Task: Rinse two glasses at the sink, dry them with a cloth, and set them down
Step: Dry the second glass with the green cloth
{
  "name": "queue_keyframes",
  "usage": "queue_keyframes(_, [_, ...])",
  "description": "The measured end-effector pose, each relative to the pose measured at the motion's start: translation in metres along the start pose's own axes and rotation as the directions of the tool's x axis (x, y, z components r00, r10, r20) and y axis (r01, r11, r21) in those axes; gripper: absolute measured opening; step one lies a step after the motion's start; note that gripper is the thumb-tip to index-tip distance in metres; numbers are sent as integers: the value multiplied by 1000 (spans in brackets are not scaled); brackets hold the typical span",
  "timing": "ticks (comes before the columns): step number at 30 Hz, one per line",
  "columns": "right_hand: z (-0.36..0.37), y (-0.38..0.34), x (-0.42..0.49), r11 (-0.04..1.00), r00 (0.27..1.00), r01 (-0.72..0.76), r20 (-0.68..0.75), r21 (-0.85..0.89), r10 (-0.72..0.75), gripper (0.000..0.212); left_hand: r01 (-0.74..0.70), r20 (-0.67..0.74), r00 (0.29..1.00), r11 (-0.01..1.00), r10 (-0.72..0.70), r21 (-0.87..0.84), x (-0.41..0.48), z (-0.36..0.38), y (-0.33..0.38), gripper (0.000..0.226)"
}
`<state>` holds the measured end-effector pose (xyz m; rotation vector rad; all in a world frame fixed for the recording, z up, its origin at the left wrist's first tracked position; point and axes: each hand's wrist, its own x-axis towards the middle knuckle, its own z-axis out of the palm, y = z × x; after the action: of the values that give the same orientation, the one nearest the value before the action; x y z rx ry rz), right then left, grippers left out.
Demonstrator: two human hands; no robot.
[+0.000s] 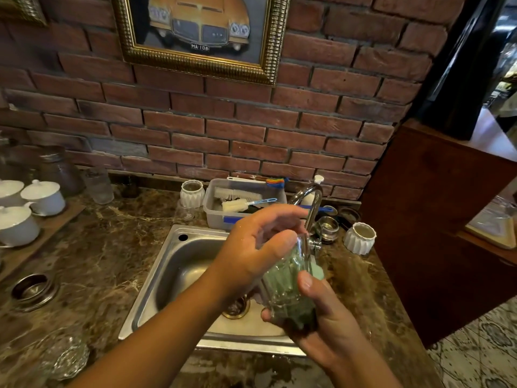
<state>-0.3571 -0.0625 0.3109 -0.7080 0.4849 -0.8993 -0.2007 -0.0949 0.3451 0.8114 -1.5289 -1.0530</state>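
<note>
A clear ribbed glass is tilted over the steel sink, with a green cloth stuffed inside it and poking out at the right. My right hand grips the glass around its base from below, thumb on its side. My left hand holds the upper part, thumb pressed on the outside near the rim and fingers reaching over the mouth toward the tap. A second cut glass stands on the counter at lower left.
Behind the sink sits a plastic tub with brushes. White ribbed pots flank the tap, with white lidded cups on a wooden board at left. Jars and another glass stand along the brick wall. A wooden cabinet closes the right.
</note>
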Motion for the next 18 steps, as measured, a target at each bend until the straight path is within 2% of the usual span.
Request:
queue_keyframes(2, [0,-4,4,982,994,56,-82,-180,-72,82,56,8,998,997,-57,49,0,-3,-5,51])
queue_keyframes(4, [3,-15,10,865,971,162,-79,-475,-225,65,92,-27,996,989,-90,115,1,-2,-8,50])
queue_keyframes(6, [4,-22,15,592,933,201,-31,-780,-358,64,138,-83,989,973,-125,186,4,2,-11,44])
queue_keyframes(8, [5,-23,17,319,889,169,4,-932,-458,76,183,-135,979,955,-154,234,7,7,-14,30])
queue_keyframes(9, [6,-22,18,238,868,159,21,-958,-496,80,194,-163,974,953,-158,233,8,10,-14,25])
queue_keyframes(10, [7,-20,17,206,854,162,32,-965,-520,81,192,-193,969,958,-152,211,8,12,-14,23])
queue_keyframes(12, [5,-18,16,205,836,185,45,-961,-546,79,157,-242,964,974,-115,164,7,14,-13,28])
queue_keyframes(13, [5,-19,16,240,839,203,42,-949,-543,78,131,-255,963,981,-91,145,6,14,-12,33])
queue_keyframes(14, [4,-20,16,318,852,224,26,-921,-523,76,101,-267,961,988,-68,113,5,13,-11,37])
queue_keyframes(15, [4,-21,15,440,876,243,1,-865,-482,73,72,-282,958,995,-52,63,5,11,-10,39])
queue_keyframes(18, [8,-21,13,811,955,215,-55,-545,-291,65,-11,-318,948,1000,8,-9,3,7,-6,41])
